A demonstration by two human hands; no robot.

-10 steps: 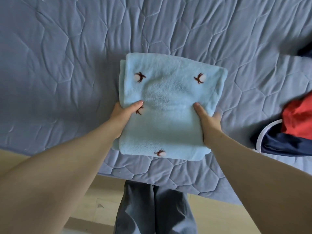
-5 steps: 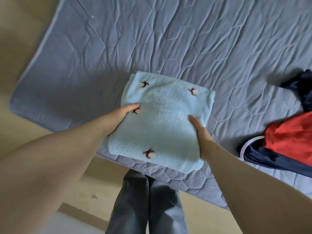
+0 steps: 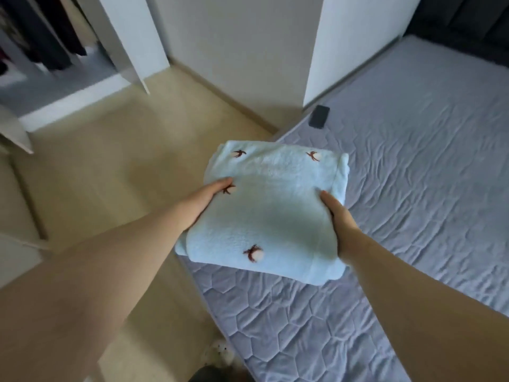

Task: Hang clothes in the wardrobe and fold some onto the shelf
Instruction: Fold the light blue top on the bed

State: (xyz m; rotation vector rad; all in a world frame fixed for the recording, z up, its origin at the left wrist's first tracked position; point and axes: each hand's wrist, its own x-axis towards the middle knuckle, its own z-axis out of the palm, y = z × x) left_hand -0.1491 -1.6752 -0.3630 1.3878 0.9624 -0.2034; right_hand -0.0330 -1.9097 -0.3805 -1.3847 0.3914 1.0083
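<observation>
The person holds a folded light-blue fleece cloth (image 3: 270, 213) (dotted with small brown-and-white embroidered motifs) roughly level in front of the body. It is carried in the air over the near edge of the grey-blue quilted bed (image 3: 418, 194), with its left part above the beige floor (image 3: 110, 166). The left hand (image 3: 205, 201) takes its left side and the right hand (image 3: 339, 220) its right side. Each grip is closed on the cloth, thumb lying on top, the fingers hidden underneath. A flat black phone (image 3: 319, 116) lies on the bed's far corner, well apart from the cloth. At upper left the open white wardrobe (image 3: 132, 37) shows dark garments (image 3: 46, 31) hanging inside.
</observation>
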